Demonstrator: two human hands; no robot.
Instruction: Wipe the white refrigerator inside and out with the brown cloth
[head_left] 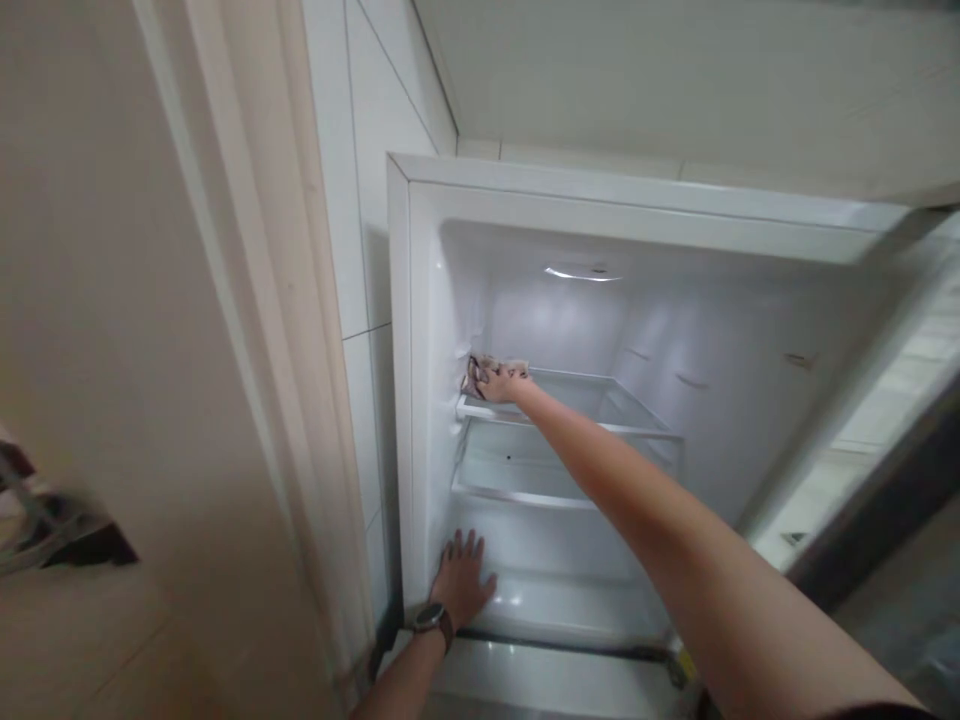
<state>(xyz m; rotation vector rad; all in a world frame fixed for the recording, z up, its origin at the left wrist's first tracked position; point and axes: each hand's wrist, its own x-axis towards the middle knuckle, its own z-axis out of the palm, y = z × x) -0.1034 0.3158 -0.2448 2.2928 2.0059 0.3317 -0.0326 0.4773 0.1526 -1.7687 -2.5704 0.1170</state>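
A patterned cloth (478, 368) lies under my right hand (498, 385), bunched against the left inner wall of an open fridge, at the level of the upper glass shelf (577, 388). The fingers press on the cloth, and part of it shows past them. My left hand (463, 582), with a watch (430, 617) on the wrist, rests low inside the fridge by the left wall. Its fingers are spread and nothing is in them. Below the upper shelf is a second glass shelf (540, 470) with a small dark speck on it.
The fridge frame (400, 400) surrounds the cavity, and a lamp (583, 272) glows in its ceiling. On the right the fridge door (885, 480) stands open, blurred. A wooden door frame (300, 330) and tiled wall (352, 220) are close on the left.
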